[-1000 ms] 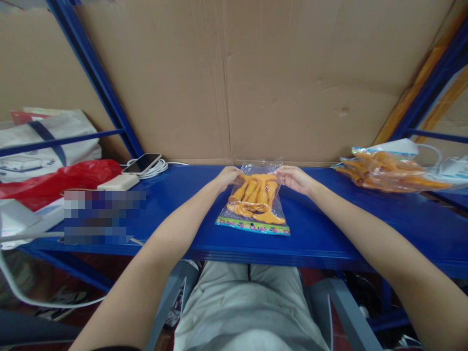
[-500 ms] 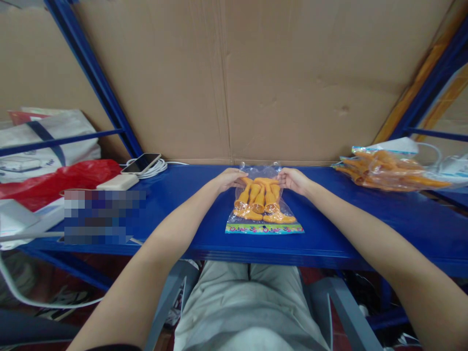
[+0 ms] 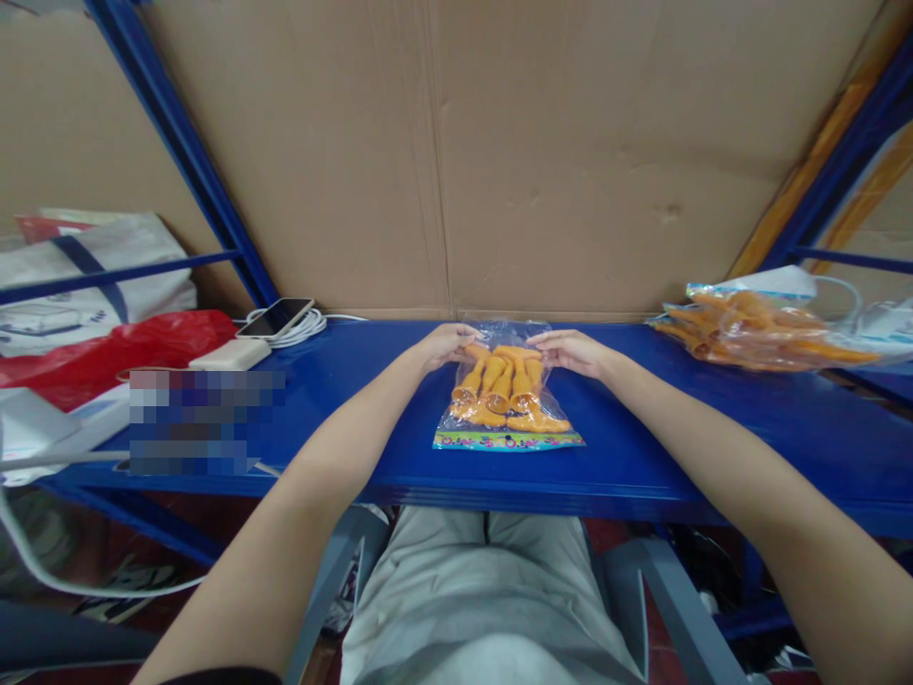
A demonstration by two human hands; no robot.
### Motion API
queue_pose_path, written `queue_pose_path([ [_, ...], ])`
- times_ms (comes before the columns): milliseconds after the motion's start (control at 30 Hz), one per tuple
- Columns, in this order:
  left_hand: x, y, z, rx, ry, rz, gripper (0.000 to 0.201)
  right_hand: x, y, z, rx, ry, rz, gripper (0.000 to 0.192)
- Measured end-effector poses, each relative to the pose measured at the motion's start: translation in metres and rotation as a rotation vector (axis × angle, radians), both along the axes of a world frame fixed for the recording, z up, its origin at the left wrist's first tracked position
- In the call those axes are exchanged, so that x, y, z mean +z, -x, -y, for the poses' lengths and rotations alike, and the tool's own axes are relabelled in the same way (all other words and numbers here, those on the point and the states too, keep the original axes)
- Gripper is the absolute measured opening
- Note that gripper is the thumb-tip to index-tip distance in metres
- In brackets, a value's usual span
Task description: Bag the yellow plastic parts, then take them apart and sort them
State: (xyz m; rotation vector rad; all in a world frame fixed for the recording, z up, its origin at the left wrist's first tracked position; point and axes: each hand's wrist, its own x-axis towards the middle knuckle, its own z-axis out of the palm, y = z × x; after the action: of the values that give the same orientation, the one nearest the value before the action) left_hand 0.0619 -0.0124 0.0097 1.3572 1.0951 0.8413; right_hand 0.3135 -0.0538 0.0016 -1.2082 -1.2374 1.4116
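A clear plastic bag (image 3: pixel 553 411) lies on the blue table, its printed colourful strip towards me. Inside are several orange, hollow, foot-shaped pieces (image 3: pixel 499 381). The fingers of my left hand (image 3: pixel 451 344) are closed on the bag's far left corner. On the opposite side, my right hand (image 3: pixel 574 352) grips the far right edge between thumb and fingers, its fingertips reaching a little over the plastic.
More bagged orange pieces (image 3: pixel 756 328) lie at the table's right end. To the left are a phone (image 3: pixel 277 319) on a coiled white cable, a white block (image 3: pixel 229 355), a red plastic bag (image 3: pixel 143 342) and a cloth bag (image 3: pixel 153 257). Cardboard (image 3: pixel 556 171) stands behind.
The bag's near end has shifted slightly left and away from me. My right hand's fingers have moved left, further over the bag's edge. The left hand has hardly moved.
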Motion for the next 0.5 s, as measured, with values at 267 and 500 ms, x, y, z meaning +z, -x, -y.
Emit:
queue_pose_path([
  [267, 0.0016, 0.0090, -0.0018, -0.081, -0.077, -0.027, 0.023, -0.0017, -0.0012, -0.0021, 0.020, -0.078, 0.027, 0.025],
  [500, -0.0034, 0.0039, -0.0062, -0.041, -0.242, -0.204, 0.029, -0.0074, -0.0036, -0.0066, 0.042, -0.199, 0.177, 0.022],
])
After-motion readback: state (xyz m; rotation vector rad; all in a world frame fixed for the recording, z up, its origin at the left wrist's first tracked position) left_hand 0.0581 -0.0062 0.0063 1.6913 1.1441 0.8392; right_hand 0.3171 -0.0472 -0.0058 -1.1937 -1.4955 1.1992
